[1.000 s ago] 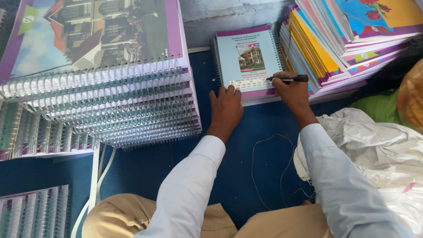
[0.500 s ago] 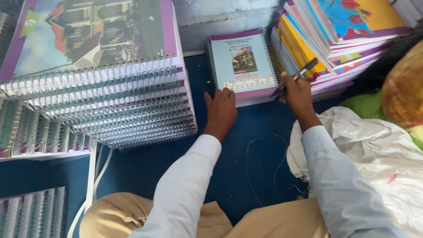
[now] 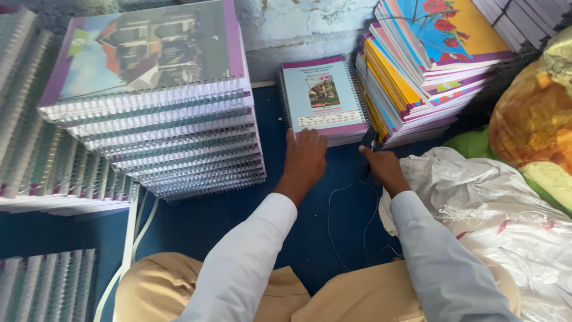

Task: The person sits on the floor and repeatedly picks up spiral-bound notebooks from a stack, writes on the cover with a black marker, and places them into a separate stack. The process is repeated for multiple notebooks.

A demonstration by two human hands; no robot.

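Left hand: laid flat and open against the near edge of the small notebook pile.
Right hand: closed on the black pen.
Change: pen was lifted off the cover and drawn back beside the pile; writing appeared finished.

Soft even daylight, mild glare, slightly blurred edges.

Notebook – light blue, purple border; floor – dark blue.
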